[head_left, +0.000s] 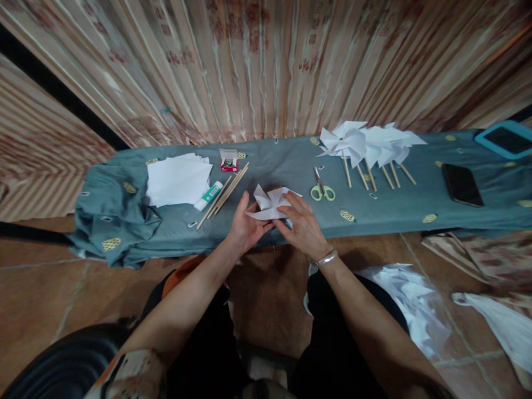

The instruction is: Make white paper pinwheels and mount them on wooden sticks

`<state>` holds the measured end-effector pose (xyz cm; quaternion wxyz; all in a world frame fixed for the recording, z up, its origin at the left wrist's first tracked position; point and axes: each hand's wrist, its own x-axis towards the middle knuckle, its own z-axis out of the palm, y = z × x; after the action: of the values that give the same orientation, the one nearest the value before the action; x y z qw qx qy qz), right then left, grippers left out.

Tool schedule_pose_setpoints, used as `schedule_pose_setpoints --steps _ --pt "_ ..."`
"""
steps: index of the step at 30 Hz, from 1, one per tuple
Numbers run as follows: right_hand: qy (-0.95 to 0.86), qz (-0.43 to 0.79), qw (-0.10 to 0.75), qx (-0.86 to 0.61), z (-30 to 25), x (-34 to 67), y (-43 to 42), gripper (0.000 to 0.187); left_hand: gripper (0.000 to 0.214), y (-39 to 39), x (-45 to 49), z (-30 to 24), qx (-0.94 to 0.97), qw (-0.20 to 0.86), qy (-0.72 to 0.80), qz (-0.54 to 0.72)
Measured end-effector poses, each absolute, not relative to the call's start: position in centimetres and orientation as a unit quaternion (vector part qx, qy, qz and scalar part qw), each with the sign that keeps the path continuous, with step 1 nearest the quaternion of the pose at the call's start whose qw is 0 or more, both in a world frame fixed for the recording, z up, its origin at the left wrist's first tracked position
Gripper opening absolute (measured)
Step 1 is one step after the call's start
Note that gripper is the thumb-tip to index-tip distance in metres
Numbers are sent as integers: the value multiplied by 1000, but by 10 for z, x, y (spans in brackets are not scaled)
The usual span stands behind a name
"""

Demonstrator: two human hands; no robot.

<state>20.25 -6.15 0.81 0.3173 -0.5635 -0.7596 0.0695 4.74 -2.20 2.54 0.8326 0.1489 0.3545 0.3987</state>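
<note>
Left hand (245, 224) at seven o'clock and right hand (303, 224) at five clamp the white folded-paper pinwheel (271, 204); a slack grip may spring its folds.

The right hand (303, 224) hides part of the folded paper (270, 202) (near edge); the tablet (505, 138) is cropped.

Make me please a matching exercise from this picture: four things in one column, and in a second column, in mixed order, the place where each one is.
Things
1. scissors
2. glue stick
3. black phone
4. folded white paper

Places
A. held between the left hand and the right hand
B. beside the loose wooden sticks
C. lying flat near the right end of the grey-green cloth
D. just left of the finished pinwheels

Pairs: 1-D, 2-B, 3-C, 4-A.
</note>
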Motion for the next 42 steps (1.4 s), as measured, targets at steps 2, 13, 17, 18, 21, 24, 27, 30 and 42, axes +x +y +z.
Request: schedule_pose_setpoints --steps 2,13,17,18,21,24,27,30,42 --pt "-753 86 338 -557 10 203 -62 30 59 -22 47 26 149 833 352 401" --pt "-502 322 475 -647 -11 217 -43 49 52 -19 41 23 168 832 340 405" --pt "-362 499 528 -584 -7 212 -40 56 48 -20 41 25 180 830 327 414" --pt "-337 530 534 -565 -5 210 -40 56 48 -20 41 26 182 828 328 417" --pt "-305 577 549 -523 1 209 -40 54 48 -21 40 27 195 823 323 424" --pt "-299 568 570 -513 4 210 -39 55 54 -22 37 29 216 826 300 426" --pt "-307 554 585 -507 6 214 -39 59 59 -22 32 32 240 827 284 422" --pt "-328 553 581 -499 12 218 -41 59 62 -23 29 39 271 819 275 424" --pt "-402 507 578 -497 18 222 -47 56 42 -26 36 32 384 710 401 434"
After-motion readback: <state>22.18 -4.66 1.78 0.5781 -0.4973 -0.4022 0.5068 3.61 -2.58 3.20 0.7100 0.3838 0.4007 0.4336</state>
